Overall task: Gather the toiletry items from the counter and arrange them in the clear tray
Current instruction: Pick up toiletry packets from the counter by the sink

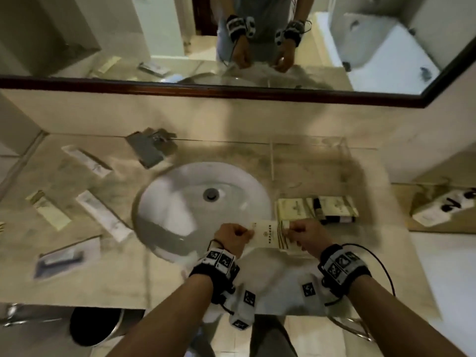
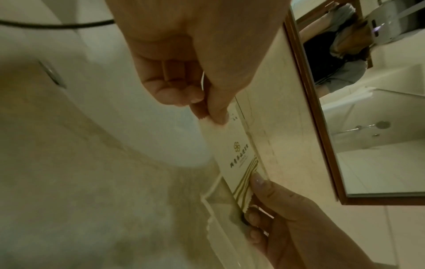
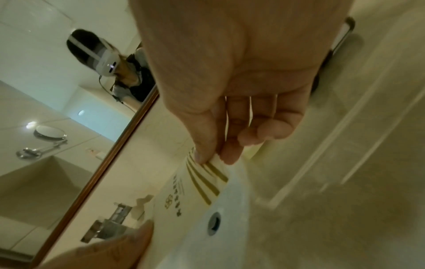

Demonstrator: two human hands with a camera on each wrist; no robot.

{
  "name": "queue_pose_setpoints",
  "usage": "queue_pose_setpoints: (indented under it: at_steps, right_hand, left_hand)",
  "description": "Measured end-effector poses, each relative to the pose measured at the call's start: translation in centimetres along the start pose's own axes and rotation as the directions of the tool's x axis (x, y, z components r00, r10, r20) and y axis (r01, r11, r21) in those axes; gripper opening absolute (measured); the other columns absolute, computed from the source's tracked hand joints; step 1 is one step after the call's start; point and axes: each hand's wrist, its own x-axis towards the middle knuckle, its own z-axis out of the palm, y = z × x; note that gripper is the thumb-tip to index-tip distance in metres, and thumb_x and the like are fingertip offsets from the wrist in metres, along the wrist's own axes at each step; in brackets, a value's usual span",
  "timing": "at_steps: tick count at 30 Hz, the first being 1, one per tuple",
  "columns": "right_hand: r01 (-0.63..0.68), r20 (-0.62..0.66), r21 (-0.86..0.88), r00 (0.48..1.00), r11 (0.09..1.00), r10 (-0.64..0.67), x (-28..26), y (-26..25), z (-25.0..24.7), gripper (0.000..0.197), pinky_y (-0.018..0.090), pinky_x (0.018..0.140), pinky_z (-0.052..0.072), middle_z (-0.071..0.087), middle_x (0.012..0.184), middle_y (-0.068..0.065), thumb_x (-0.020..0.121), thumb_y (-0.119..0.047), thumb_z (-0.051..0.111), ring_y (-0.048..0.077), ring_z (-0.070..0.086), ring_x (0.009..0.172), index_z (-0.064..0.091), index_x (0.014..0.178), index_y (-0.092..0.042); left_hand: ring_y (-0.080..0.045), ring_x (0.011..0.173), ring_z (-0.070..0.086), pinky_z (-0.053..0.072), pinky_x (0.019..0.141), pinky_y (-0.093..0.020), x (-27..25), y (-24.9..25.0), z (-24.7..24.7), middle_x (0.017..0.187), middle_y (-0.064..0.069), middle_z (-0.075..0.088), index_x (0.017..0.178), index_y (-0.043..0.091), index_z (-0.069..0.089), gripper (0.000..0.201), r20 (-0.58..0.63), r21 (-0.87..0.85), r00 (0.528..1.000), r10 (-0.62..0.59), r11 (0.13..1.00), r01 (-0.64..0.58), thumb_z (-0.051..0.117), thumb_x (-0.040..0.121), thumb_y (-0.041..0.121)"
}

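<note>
Cream packet held over the near edge of the clear tray, several items not yet gathered.

The cream packet (image 1: 268, 234) hangs stretched between both hands: the left hand (image 1: 233, 239) pinches its plain end, the right hand (image 1: 307, 234) its gold-striped end, each grip closed tight on the paper. Just beyond it the clear tray (image 1: 346, 161) already holds two cream packets (image 1: 315, 207) and a dark item. Across the sink (image 1: 180, 202), on the left worktop (image 1: 77, 284), about five packets (image 1: 103, 215) wait; I judge the task under halfway done.
</note>
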Motion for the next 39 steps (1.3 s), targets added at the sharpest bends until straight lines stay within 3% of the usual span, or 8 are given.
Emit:
queue_pose_setpoints:
  at_steps: [5,8,11,14,18,26,34,39]
  right_hand:
    - [0.022,-0.063,-0.168,0.998,0.986,-0.033,2.4,2.7,-5.9,0.048,0.027,0.052,0.026,0.035,0.05,0.001,0.089,-0.026,0.064,0.017,0.036,0.05,0.039,0.049,-0.018]
    - [-0.034,-0.133,-0.227,0.991,0.973,0.004,4.0,3.1,-8.0,0.037,0.023,0.048,0.03,0.048,0.055,0.002,0.089,-0.031,0.063,0.018,0.048,0.056,0.063,0.065,-0.002]
    - [-0.089,-0.144,-0.271,0.988,0.959,0.051,5.6,2.7,-8.9,0.032,0.026,0.059,0.045,0.065,0.069,0.006,0.086,-0.035,0.064,0.023,0.061,0.069,0.07,0.075,-0.006]
    - [-0.1,-0.129,-0.324,0.99,0.941,0.06,7.0,2.2,-9.2,0.027,0.029,0.065,0.052,0.068,0.077,0.007,0.087,-0.032,0.061,0.025,0.066,0.075,0.065,0.067,-0.014]
    - [-0.096,-0.144,-0.357,0.988,0.929,0.046,7.9,2.0,-9.1,0.029,0.028,0.062,0.047,0.064,0.073,0.004,0.087,-0.029,0.055,0.024,0.063,0.072,0.053,0.06,-0.02]
    - [-0.1,-0.171,-0.457,0.985,0.884,0.023,7.9,2.3,-8.6,0.023,0.038,0.082,0.051,0.066,0.101,0.01,0.092,-0.031,0.053,0.029,0.061,0.097,0.065,0.095,-0.011]
    - [-0.048,-0.223,-0.351,0.974,0.935,-0.033,7.5,0.7,-7.4,0.021,0.032,0.066,0.047,0.061,0.08,0.002,0.088,-0.036,0.055,0.024,0.06,0.078,0.056,0.08,-0.017]
    - [0.111,-0.078,-0.337,0.986,0.935,-0.145,6.9,-4.1,-2.6,0.026,0.028,0.064,0.039,0.06,0.071,0.001,0.087,-0.036,0.055,0.022,0.058,0.072,0.06,0.075,-0.014]
  left_hand:
    - [-0.025,0.091,0.068,0.051,0.077,-0.027,2.0,5.2,5.9,0.095,-0.008,0.075,0.094,0.012,0.077,0.025,-0.041,0.03,0.999,-0.01,0.999,0.011,0.065,0.087,0.033]
    - [-0.024,0.096,0.067,0.048,0.078,-0.025,3.5,7.5,7.6,0.099,-0.005,0.075,0.095,0.016,0.077,0.024,-0.108,0.073,0.994,-0.028,0.997,0.036,0.063,0.087,0.034]
    - [-0.026,0.094,0.067,0.046,0.073,-0.024,4.6,8.7,8.3,0.097,-0.005,0.075,0.093,0.018,0.077,0.025,-0.162,0.146,0.986,-0.039,0.987,0.063,0.063,0.085,0.037]
    - [-0.026,0.096,0.066,0.048,0.076,-0.025,5.9,9.4,8.5,0.097,-0.006,0.075,0.095,0.018,0.077,0.025,-0.187,0.2,0.981,-0.04,0.977,0.078,0.063,0.085,0.037]
    - [-0.024,0.093,0.066,0.047,0.072,-0.025,7.2,9.7,8.9,0.094,-0.004,0.075,0.09,0.021,0.076,0.023,-0.201,0.296,0.979,-0.012,0.952,0.073,0.064,0.082,0.039]
    - [-0.023,0.093,0.065,0.053,0.081,-0.03,8.3,9.6,9.7,0.093,0.0,0.071,0.081,0.023,0.067,0.013,-0.209,0.415,0.976,0.06,0.909,0.033,0.064,0.079,0.036]
    - [-0.018,0.085,0.063,0.042,0.07,-0.024,6.9,9.2,7.5,0.084,0.006,0.068,0.08,0.025,0.064,0.018,-0.249,0.327,0.96,0.127,0.944,-0.04,0.061,0.083,0.043]
    - [-0.016,0.082,0.063,0.04,0.072,-0.022,4.0,7.3,2.1,0.085,0.005,0.071,0.084,0.02,0.068,0.027,-0.407,0.215,0.905,0.127,0.976,-0.04,0.057,0.087,0.045]
